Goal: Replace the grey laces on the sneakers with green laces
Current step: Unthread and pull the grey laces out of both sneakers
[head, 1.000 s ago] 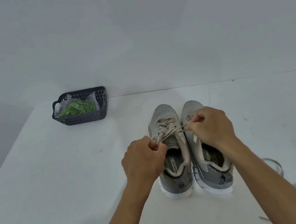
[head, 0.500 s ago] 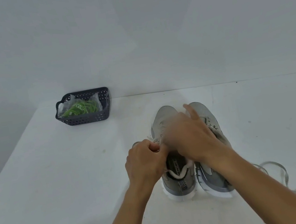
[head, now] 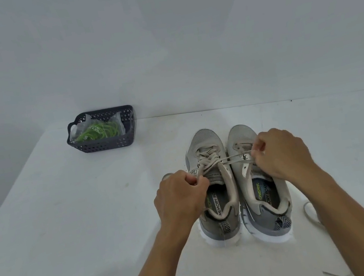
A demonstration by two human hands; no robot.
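Grey lacing (head: 209,161) is criss-crossed up the left of two pale grey mesh sneakers (head: 214,180), which stands toe-away at the middle of the white table (head: 69,215). Its mate, the right grey sneaker (head: 259,185), stands touching it at three o'clock with its eyelets apparently bare; a loose grey lace (head: 311,212) lies on the table further out toward four o'clock, partly hidden by the forearm.

The step in hand looks like unthreading the left shoe. The right hand (head: 282,154) has its fingers curled, pinching a strand of the lace that runs taut from the lacing across to three o'clock. The left hand (head: 180,195) is closed as well, its fingertips pinching the other end of the lace at the shoe's top eyelets, at nine o'clock of the tongue.

The next move probably calls for drawing each strand out through its eyelets, row by row toward the toe, while steadying the shoe so it does not slide.

Green laces (head: 97,132), bagged in clear plastic, wait in a dark perforated plastic basket (head: 106,145) at ten o'clock, well apart from the shoes and untouched.
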